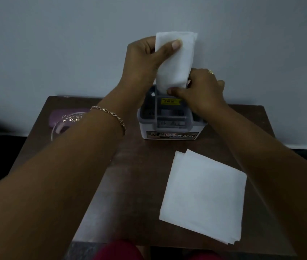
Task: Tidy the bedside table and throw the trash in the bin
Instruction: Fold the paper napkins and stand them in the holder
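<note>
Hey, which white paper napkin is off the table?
The folded white paper napkin held upright over the white plastic organiser box, pinched by the left hand and right hand; the other napkins lie flat on the brown wooden table.

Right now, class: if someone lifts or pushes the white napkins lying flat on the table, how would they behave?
Probably floppy: the napkins lie thin and flat on the table, so a lifted sheet would likely droop. Likely very light, sliding rather than rolling. Their corners are offset, so a push may shift the sheets apart.
</note>
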A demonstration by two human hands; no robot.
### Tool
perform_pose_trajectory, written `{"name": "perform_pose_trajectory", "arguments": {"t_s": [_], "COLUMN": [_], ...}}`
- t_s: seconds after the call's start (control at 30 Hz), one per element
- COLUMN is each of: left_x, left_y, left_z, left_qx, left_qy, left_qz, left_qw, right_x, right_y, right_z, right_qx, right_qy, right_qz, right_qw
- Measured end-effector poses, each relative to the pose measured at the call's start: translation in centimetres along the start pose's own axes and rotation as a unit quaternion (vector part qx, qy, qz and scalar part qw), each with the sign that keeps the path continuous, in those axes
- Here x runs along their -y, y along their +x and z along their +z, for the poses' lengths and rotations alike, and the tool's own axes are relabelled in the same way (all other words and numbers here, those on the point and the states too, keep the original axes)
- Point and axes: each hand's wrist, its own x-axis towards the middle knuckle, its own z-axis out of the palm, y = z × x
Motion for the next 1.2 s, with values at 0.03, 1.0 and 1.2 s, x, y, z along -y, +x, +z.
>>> {"name": "perform_pose_trajectory", "arguments": {"t_s": [0.03,1.0,1.2], "left_x": [0.3,-0.8,1.2], "left_y": [0.0,-6.1,-16.0], "left_z": [0.0,-0.9,1.6], "left_qx": [0.002,-0.121,0.034], "left_qy": [0.003,0.234,0.267], "left_qz": [-0.001,0.038,-0.093], "left_qw": [1.000,0.964,0.959], "right_x": [0.2,-2.9,-8.5], "right_y": [0.1,-3.5,-16.4], "right_z": [-0.3,-3.4,-4.6], "right_qx": [0.013,-0.112,-0.146], "right_qy": [0.038,0.271,0.206], "right_qz": [0.016,0.096,0.184], "right_qw": [0.999,0.951,0.950]}}
